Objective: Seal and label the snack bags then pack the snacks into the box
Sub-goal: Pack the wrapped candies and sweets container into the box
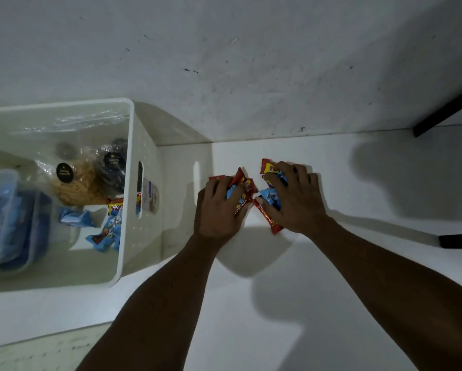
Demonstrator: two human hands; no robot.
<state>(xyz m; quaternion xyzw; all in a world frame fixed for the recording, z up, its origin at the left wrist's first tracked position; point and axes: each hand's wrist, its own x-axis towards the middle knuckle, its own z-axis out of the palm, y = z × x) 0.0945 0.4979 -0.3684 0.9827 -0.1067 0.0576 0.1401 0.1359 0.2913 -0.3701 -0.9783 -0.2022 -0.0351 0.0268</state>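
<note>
**Both hands gather the last loose packets beside the box**

The loose packets (247, 190), red ones and blue ones, lie in a small heap on the white table (278, 303), a little to the right of the box (126, 167). They look bunched into two clumps so that each hand can scoop up its share in one go.

The left hand (219, 210) is laid over the nearer clump, its fingers curled down around red and blue wrappers. The right hand (296, 199) does the same over the other clump, fingers bent and spread across it, with a red packet sticking out under the heel of the palm. Neither hand looks to have lifted anything off the table yet, though that is hard to be sure of.

Inside the box, two clear bags with round black labels (64, 172) lean against the far side, so sealing and labelling seem done. A few packets (105, 234) already lie on the box floor, next to blue plastic tubs (7, 218) at the left. The box sits near the hands, open side up, so the carry across is short.
</note>
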